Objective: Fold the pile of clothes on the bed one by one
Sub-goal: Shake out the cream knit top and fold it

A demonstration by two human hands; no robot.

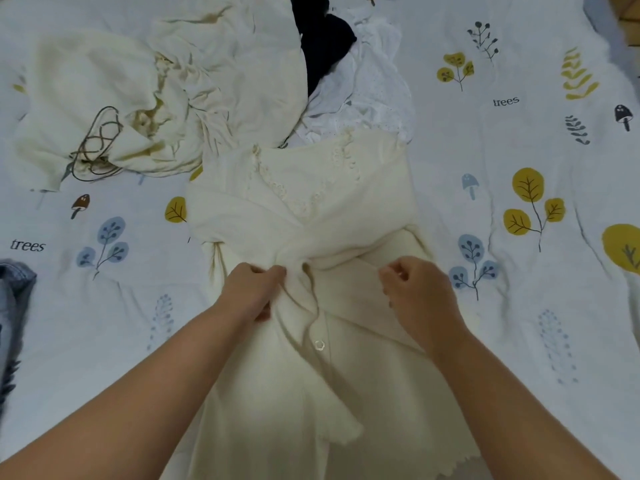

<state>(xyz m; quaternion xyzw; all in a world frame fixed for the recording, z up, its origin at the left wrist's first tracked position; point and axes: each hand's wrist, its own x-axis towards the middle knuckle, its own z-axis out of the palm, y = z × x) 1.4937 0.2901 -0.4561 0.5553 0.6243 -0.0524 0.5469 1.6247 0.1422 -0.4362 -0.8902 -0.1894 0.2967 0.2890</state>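
Cream cardigan (pixel 311 209) lies flat on the printed bedsheet (pixel 519 140), lace-trimmed neckline away from the person, sleeves folded across the front. Left hand (pixel 251 289) grips bunched fabric near the button placket; right hand (pixel 417 289) pinches the edge of the folded sleeve. One button (pixel 319 344) visible below the hands. Beyond: crumpled cream garment (pixel 156 81), dark garment (pixel 323 43), white dotted garment (pixel 374 88). Denim (pixel 15 292) at left edge.
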